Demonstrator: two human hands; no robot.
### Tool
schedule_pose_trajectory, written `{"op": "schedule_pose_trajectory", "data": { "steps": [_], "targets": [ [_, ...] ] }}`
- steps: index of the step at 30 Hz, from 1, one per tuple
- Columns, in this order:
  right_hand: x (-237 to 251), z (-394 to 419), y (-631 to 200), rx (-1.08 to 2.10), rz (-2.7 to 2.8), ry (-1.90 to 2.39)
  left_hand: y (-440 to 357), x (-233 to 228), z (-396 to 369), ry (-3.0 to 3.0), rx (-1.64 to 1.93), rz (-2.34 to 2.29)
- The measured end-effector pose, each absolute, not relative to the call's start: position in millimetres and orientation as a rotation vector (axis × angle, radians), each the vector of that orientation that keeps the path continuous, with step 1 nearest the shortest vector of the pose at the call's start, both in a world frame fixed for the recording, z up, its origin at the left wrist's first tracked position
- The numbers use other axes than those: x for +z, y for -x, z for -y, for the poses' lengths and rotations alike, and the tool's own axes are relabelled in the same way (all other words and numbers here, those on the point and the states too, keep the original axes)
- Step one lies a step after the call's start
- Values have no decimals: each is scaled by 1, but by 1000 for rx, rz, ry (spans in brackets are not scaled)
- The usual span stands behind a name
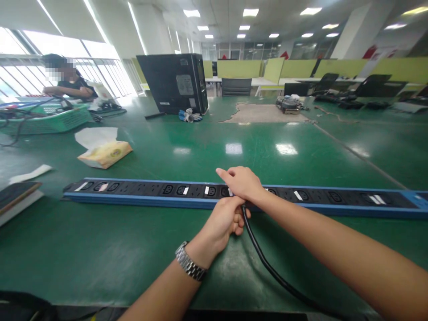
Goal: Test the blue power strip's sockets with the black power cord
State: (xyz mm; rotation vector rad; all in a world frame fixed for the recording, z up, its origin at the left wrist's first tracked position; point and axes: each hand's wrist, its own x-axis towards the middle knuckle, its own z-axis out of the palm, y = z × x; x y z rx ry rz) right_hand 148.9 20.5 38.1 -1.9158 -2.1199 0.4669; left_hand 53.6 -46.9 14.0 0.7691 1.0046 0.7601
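A long power strip (pixel 197 192) with a blue frame and black sockets lies across the green table. Small white tags stick to some of its sockets. My left hand (pixel 224 223), with a metal watch (pixel 190 262) on the wrist, is closed at the strip's near edge around the end of a black power cord (pixel 264 261). The cord's plug is hidden by my hands. Above it, my right hand (pixel 243 182) bends over the strip, touching my left hand. Its thumb points left; the other fingers curl down out of sight, and what they grip is hidden.
A tissue pack (pixel 106 154) and a dark flat object (pixel 18 196) lie at the left. Behind are a green basket (pixel 60 119) with cables, a black computer case (pixel 174 84), gloves (pixel 190 116) and a small device (pixel 290 104). A person (pixel 72 82) sits back left.
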Motion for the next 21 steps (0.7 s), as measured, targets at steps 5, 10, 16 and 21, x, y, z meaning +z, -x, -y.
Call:
{"op": "schedule_pose_trajectory", "data": {
  "steps": [5,10,16,21],
  "targets": [
    [25,1,-194,181,2132,2139,-58,14,46,-811,815,-1056],
    [14,6,-201,96,2107,2195,-65,-11,48,-875,958,-1092],
    [17,7,-197,143,2095,2176,-68,86,54,-1165,1370,-818],
    [12,4,-205,266,1971,2097,-44,158,29,-924,1498,-747]
  ]
}}
